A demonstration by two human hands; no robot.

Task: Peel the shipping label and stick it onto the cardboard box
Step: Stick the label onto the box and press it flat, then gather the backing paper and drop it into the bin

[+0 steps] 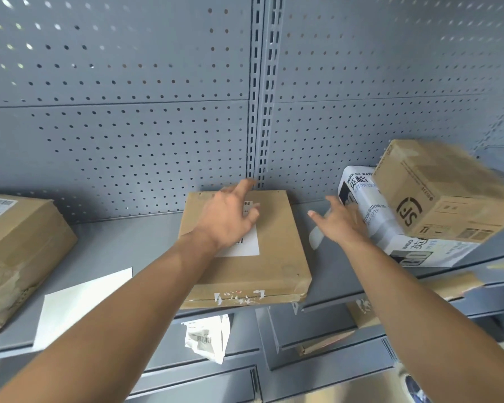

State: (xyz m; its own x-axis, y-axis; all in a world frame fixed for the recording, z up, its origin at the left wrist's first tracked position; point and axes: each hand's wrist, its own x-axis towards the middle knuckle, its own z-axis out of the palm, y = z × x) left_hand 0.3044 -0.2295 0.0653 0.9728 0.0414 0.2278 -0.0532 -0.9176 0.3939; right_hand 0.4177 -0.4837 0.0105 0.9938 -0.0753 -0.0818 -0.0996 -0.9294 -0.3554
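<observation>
A flat cardboard box (pixel 262 266) lies on the grey shelf (pixel 128 239) in the middle of the view. A white shipping label (pixel 249 245) lies flat on its top. My left hand (pixel 227 216) rests over the label with the fingers spread, covering most of it. My right hand (pixel 342 221) hovers just right of the box above the shelf, fingers apart and holding nothing. A white backing sheet (pixel 79 303) lies on the shelf to the left of the box.
A taped cardboard box (pixel 21 254) stands at the left. At the right, a brown carton (pixel 442 193) leans on a white printed package (pixel 390 225). A crumpled white bag (pixel 207 335) hangs on a lower shelf. A perforated grey panel (pixel 128 126) forms the back wall.
</observation>
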